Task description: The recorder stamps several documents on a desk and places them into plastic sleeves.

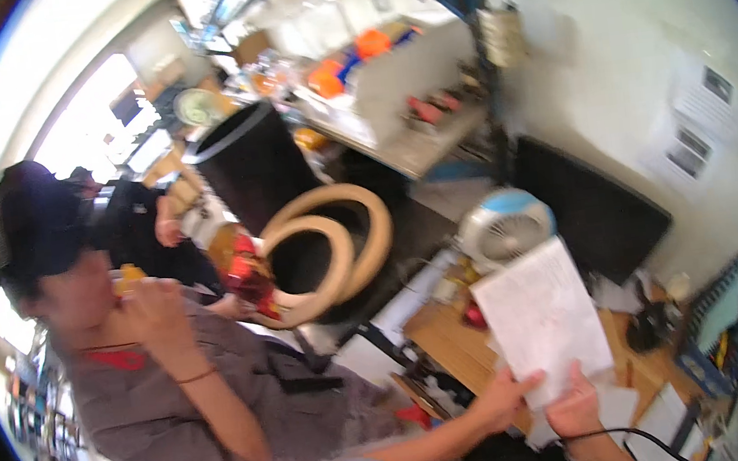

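The left forearm [430,443] comes stretched from the side, and the left hand [500,400] pinches with its fingers a white paper [543,306] near its lower left corner. The right hand [574,406] points upward, also pinching the lower edge, thumb in front. The paper is held tilted above the table [438,336], before the fan [504,229].

Left of white sheet [541,316]: passable over brown board [440,336]; limited farther out by pale rings [344,250] and grey-shirted person [147,401].
Beyond sheet: blocked by blue-topped fan [507,228]; backed, toward the right, by dark panel [594,209].
Right of sheet: narrowed by black object [648,326]; bounded by blue basket [735,325].
Near edge of sheet: occupied by left hand [502,400] and right hand [574,407]; crossed, at right, by black cable [624,430].
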Available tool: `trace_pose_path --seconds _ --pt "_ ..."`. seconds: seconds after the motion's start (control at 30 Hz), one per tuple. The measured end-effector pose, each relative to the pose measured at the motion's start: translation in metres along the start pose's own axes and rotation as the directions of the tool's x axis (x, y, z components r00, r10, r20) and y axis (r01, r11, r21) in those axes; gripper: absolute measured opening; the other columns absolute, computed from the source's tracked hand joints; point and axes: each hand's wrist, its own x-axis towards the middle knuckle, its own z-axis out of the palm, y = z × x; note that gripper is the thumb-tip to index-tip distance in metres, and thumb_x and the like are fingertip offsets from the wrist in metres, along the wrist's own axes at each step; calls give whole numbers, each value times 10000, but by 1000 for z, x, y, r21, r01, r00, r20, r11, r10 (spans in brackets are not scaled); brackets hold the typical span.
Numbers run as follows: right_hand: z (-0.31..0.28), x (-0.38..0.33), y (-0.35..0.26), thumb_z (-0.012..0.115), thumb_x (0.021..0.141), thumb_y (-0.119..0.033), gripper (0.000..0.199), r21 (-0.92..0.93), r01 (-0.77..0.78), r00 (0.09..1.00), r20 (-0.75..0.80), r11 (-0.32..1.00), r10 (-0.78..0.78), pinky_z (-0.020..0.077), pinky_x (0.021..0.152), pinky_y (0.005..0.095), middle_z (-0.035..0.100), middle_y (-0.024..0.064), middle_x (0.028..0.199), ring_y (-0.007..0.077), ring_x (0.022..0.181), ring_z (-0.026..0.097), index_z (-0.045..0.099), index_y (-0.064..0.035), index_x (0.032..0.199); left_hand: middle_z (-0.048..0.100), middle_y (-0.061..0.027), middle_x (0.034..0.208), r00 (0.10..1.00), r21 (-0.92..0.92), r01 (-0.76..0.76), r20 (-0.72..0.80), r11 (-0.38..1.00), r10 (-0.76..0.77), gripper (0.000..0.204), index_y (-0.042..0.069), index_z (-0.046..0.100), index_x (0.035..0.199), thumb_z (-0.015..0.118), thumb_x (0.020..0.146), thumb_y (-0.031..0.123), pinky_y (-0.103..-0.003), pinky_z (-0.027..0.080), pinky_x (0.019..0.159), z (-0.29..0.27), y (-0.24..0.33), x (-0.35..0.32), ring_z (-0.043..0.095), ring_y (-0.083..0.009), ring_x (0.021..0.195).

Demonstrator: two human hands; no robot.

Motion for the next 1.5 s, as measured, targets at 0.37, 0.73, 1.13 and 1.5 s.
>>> trace_pose_path --seconds 0.37,0.73,1.13,1.5 --pt "-9 14 1 490 954 -264 443 147 -54 998 -10 988 56 377 1041 476 512 117 1300 290 1204 484 404 -44 1329 550 -46 1237 971 22 191 144 981 -192 476 59 444 1311 604 916 272 -323 460 914 -27 -14 -1 511 -159 1139" --pt "-30 10 -9 492 942 -404 495 -19 -287 958 12 958 287 418 985 478 531 164 1255 319 1133 524 471 -11 1242 543 -94 1273 978 -380 -209 -91 901 189 428 41 436 1317 555 935 194 -408 429 996 -51 44 12 534 -229 1157" --pt "-9 3 1 636 867 -143 236 -847 -79 996 -94 525 -3 492 825 321 636 123 1023 175 904 604 581 17 1031 509 -121 1317 943 -328 -307 21 893 332 429 51 395 1347 509 941 129 -471 400 1012 -38 87 -7 509 -291 1194" --pt "-30 -31 -19 505 947 -131 322 -269 34 976 -199 963 -90 505 903 424 603 118 1153 255 1047 606 462 -59 1258 580 -102 1221 992 -67 -16 127 998 24 331 8 518 1242 549 924 98 -375 463 940 -5 75 21 574 -208 1104"
